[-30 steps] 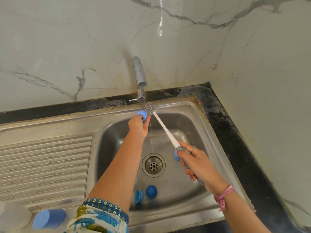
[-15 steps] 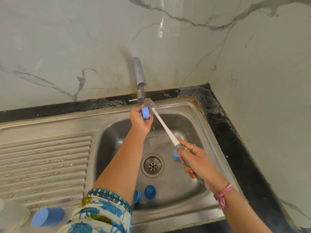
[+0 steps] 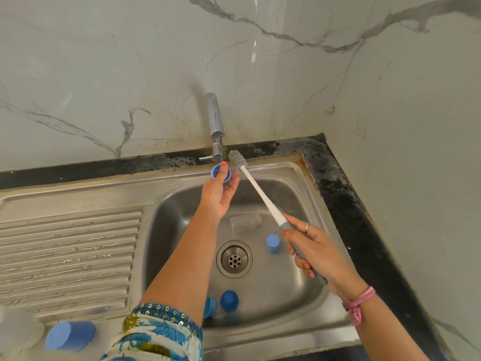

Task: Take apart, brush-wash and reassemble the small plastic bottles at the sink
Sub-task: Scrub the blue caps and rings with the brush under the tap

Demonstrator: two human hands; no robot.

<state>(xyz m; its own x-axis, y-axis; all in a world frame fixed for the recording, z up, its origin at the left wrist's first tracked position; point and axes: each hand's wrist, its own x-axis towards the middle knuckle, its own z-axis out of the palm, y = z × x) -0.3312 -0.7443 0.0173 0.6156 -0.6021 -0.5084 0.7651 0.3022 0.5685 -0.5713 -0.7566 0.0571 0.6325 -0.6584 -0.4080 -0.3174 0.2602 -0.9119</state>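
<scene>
being pinched by its rim in the left hand, the light, wet-slick cap is being rinsed; the brush is being gripped at its handle by the right hand.

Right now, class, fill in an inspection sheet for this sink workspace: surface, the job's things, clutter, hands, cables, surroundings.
Surface: steel sink with ribbed drainboard; drain uncovered.
Job's things: blue cap held under the tap; bottle brush raised beside it, not inside the cap; clear bottle lying in the basin; upright blue cup right of the drain; two blue pieces at the basin's near wall; large blue cap lying on the drainboard's near edge.
Clutter: blurred white object at lower left, unidentifiable.
Hands: left hand pinches the cap; right hand grips the brush handle.
Cables: nothing seen.
Surroundings: marble-look wall; worn black counter edge.
</scene>
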